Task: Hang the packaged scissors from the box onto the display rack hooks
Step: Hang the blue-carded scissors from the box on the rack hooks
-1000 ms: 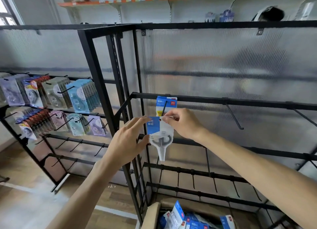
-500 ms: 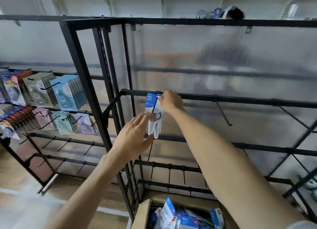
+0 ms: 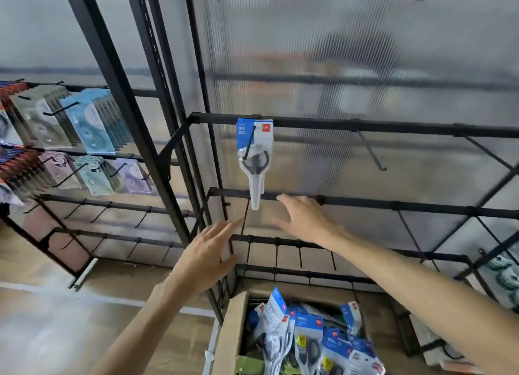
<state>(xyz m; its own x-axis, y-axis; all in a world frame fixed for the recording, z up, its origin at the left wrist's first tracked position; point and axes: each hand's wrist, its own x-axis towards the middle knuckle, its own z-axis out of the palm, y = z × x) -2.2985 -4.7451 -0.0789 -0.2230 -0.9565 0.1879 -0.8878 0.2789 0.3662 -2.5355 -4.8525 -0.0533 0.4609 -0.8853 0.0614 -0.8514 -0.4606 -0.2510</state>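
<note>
A packaged pair of scissors (image 3: 255,155), blue card on top and grey handles below, hangs on a hook from the black rack's upper bar (image 3: 365,124). Nothing touches it. My right hand (image 3: 303,217) hovers just below and right of the pack, fingers spread and empty. Lower and to the left, my left hand (image 3: 207,256) is also empty with fingers straight. The cardboard box (image 3: 229,335) stands on the floor under the rack, holding several more blue-carded scissor packs (image 3: 309,335).
Bare hooks (image 3: 370,150) stick out along the rack's bars to the right and on the rows below. A second rack at the left carries hanging packs of tape products (image 3: 87,127). Wooden floor lies at the lower left.
My right hand let go of the scissor pack, which now hangs alone on the hook, and dropped below it. My left hand also moved down. The view tilted downward.
</note>
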